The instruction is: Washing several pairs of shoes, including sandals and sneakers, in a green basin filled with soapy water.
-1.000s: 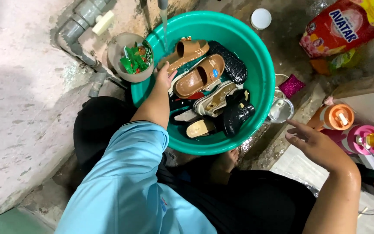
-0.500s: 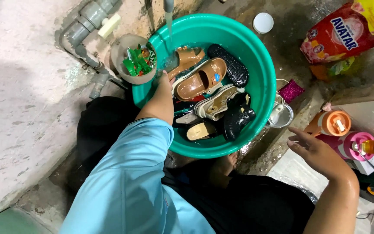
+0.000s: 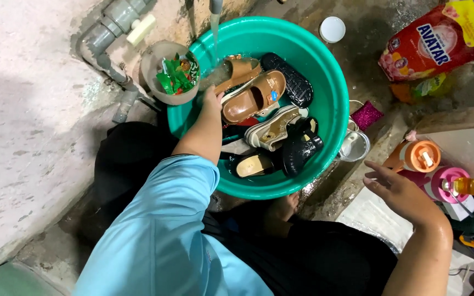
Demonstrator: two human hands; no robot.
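A round green basin (image 3: 325,60) on the wet floor holds several shoes: a brown sandal (image 3: 253,96), a black patterned shoe (image 3: 289,79), a beige sneaker (image 3: 272,129) and a shiny black shoe (image 3: 300,145). Water runs from a tap (image 3: 215,6) into it. My left hand (image 3: 212,101) reaches into the basin and touches the brown sandal; whether it grips it is hidden. My right hand (image 3: 396,189) hovers open over the floor right of the basin, near an orange-capped bottle (image 3: 418,156).
A small bowl with green packets (image 3: 174,74) hangs on grey pipes (image 3: 108,38) at the wall. A red detergent bag (image 3: 440,38), a white lid (image 3: 332,28), a small metal cup (image 3: 355,145), a pink scrubber (image 3: 367,115) and a pink-capped bottle (image 3: 445,183) lie right.
My left hand has stayed at the brown sandal. My right hand has lifted slightly toward the bottles, fingers spread. The view has shifted a little.
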